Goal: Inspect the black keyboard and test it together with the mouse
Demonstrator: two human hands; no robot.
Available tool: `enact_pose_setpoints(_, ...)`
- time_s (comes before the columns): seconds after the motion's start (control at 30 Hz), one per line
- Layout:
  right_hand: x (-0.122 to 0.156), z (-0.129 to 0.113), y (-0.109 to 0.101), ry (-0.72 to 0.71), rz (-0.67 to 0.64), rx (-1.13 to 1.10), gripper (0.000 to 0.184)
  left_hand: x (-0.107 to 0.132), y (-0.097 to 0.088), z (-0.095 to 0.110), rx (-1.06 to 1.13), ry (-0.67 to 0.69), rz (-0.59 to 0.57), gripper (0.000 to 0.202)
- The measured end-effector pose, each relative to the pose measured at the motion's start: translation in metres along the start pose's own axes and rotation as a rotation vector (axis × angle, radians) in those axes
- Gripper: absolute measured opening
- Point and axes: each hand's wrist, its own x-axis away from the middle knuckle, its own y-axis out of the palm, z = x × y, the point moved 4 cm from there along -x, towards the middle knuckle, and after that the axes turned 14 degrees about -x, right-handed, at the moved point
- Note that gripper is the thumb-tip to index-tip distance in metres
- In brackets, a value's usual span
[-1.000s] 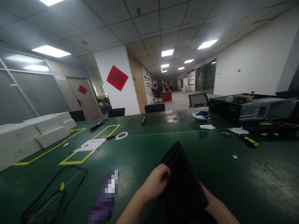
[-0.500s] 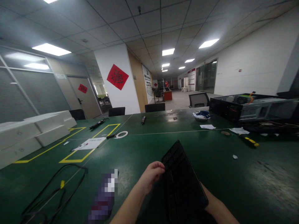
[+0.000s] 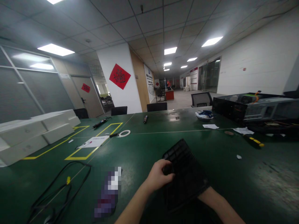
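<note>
A black keyboard [image 3: 184, 169] is held above the near edge of the green table [image 3: 144, 149], its far end pointing away from me. My left hand [image 3: 160, 175] is closed on the keyboard's left edge, fingers curled over the keys. My right hand is hidden under the keyboard's near right corner; only its forearm [image 3: 219, 207] shows, so its fingers cannot be seen.
White foam blocks [image 3: 35, 133] lie at the far left beside yellow tape outlines [image 3: 93, 146]. A black cable [image 3: 60, 189] loops near my left. An open computer case [image 3: 252, 107] stands at the right, with a yellow-handled screwdriver [image 3: 253, 140] and paper scraps before it. Chairs line the far edge.
My left hand moved from the keyboard's edge back onto it and closed on the keys. The keyboard tipped flatter and lower, and my view shifted slightly to the left.
</note>
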Motion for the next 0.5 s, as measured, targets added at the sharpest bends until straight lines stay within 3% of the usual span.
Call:
enact_pose_setpoints(0.07, -0.002, -0.015, -0.009, -0.110, -0.002, 0.265, 0.040, -0.010, -0.015, -0.017, -0.037, -0.065, 0.053, 0.034)
enact_pose_setpoints(0.17, 0.003, -0.048, -0.035, -0.187, 0.072, 0.668, 0.053, -0.026, -0.049, -0.059, -0.182, -0.200, 0.147, 0.034)
enact_pose_setpoints(0.3, 0.016, -0.077, -0.101, -0.197, 0.218, 0.970, 0.060, -0.037, -0.094, -0.128, -0.536, -0.532, 0.166, 0.031)
enact_pose_setpoints(0.4, 0.025, -0.072, -0.159, -0.218, 0.381, 1.152, 0.060, -0.036, -0.111, -0.163, -0.630, -0.686, 0.156, 0.030)
enact_pose_setpoints(0.5, 0.031, -0.049, -0.198, -0.199, 0.474, 1.270, 0.057, -0.033, -0.111, -0.184, -0.628, -0.764, 0.140, 0.029)
